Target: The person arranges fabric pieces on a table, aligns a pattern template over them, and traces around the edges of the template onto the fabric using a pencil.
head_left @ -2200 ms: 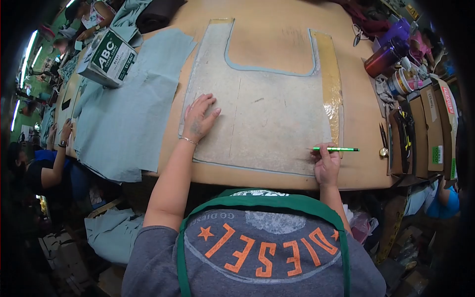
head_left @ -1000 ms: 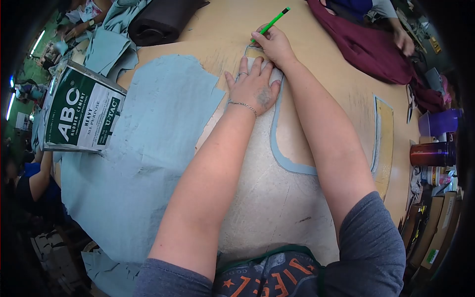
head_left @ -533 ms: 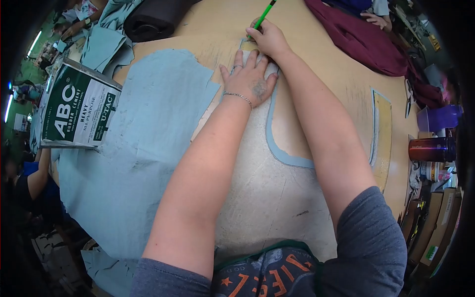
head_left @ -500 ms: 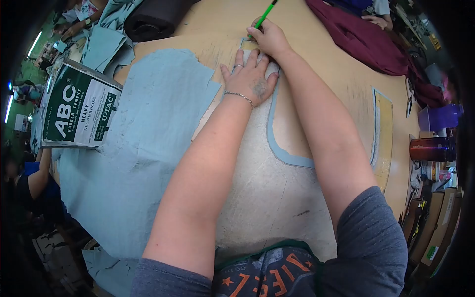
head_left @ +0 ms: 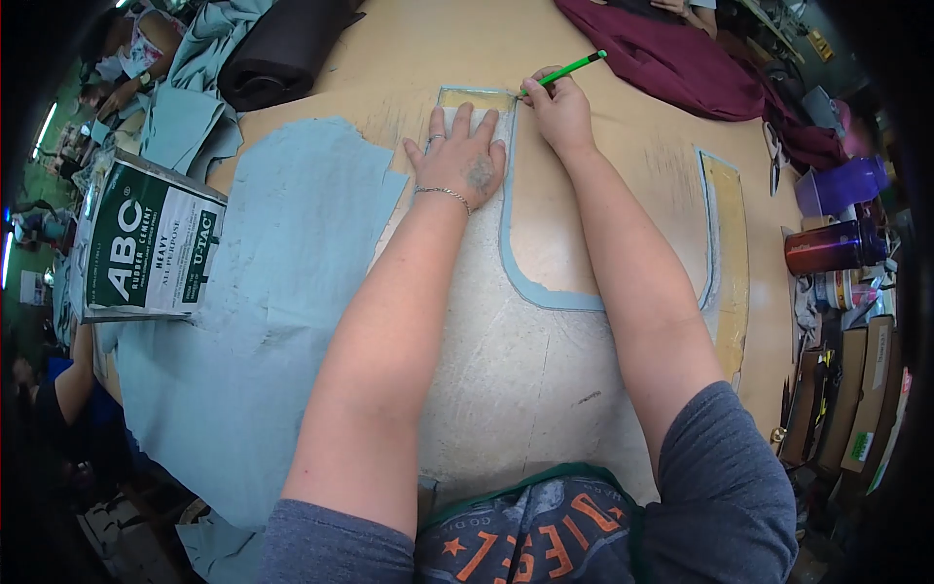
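Pattern sheet [head_left: 506,389], where is it?

Flat on the surface [head_left: 389,58], right in front of the person. U-shaped cutout faces away; blue strip [head_left: 547,297] shows along the cutout edge.

Left hand [head_left: 457,156]?

Palm down on the left prong, fingers spread, gripping nothing. Prong's yellow end shows just past the fingertips.

Right hand [head_left: 561,109]?

Closed, thumb and fingers pinching a green pencil [head_left: 574,69]. Lower end is by the far inner corner of the left prong, upper end slants off to the right. Can't tell if the point touches.

Nearby stuff?

Blue cloth [head_left: 263,214] left of the sheet, ABC rubber cement can [head_left: 151,238] on it. Dark roll [head_left: 282,49] beyond that. Maroon cloth [head_left: 662,63] at far right, scissors [head_left: 773,158] just beside it, bottle [head_left: 827,246] nearer the person.
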`<state>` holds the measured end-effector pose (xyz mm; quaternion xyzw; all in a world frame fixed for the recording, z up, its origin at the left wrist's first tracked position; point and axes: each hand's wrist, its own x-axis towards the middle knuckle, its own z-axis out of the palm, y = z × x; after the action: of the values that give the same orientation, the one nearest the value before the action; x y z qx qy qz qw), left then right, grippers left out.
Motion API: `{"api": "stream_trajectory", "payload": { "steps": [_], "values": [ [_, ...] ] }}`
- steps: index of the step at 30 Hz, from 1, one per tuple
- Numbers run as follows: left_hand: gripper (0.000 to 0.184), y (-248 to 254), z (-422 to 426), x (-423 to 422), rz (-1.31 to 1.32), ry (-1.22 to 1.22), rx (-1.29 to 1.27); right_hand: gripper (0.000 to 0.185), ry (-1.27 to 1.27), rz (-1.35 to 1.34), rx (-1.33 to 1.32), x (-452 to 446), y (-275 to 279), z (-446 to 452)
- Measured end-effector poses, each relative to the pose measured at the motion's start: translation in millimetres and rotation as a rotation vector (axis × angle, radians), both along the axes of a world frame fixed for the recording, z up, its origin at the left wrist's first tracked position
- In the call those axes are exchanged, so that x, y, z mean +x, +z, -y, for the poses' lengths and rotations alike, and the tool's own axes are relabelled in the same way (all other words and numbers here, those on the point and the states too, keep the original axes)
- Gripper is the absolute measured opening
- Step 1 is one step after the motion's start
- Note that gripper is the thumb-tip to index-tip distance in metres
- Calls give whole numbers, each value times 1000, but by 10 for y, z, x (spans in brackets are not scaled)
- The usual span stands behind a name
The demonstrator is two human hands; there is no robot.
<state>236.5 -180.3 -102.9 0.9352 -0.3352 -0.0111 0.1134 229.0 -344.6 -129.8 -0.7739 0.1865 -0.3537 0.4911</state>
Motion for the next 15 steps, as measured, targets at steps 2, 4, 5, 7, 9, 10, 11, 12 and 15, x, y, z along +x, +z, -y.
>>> {"api": "stream_trajectory", "payload": {
  "steps": [2,4,5,7,9,10,11,12,15],
  "values": [
    [45,-5,2,8,0,1,-12,15,-35,-2,-28,-45,23,-48],
    [44,-8,2,8,-6,5,-23,15,-44,-11,-63,-66,43,-84],
    [44,-8,-2,7,-9,7,-26,15,-39,-18,-79,-68,42,-99],
    [44,-2,-1,7,-9,9,-23,15,-42,-65,-153,-112,82,-162],
    [44,2,4,2,-11,10,-19,15,-51,-148,-274,-246,219,-322],
    [44,3,5,0,-12,11,-17,13,-34,-132,-326,-323,212,-389],
    [44,6,5,3,-12,13,-16,12,-16,-114,-378,-404,209,-457],
    [44,11,3,7,-13,14,-15,10,1,-96,-430,-492,207,-527],
    [45,16,2,5,-25,17,-9,7,113,34,-562,-815,148,-761]
  ]
}}
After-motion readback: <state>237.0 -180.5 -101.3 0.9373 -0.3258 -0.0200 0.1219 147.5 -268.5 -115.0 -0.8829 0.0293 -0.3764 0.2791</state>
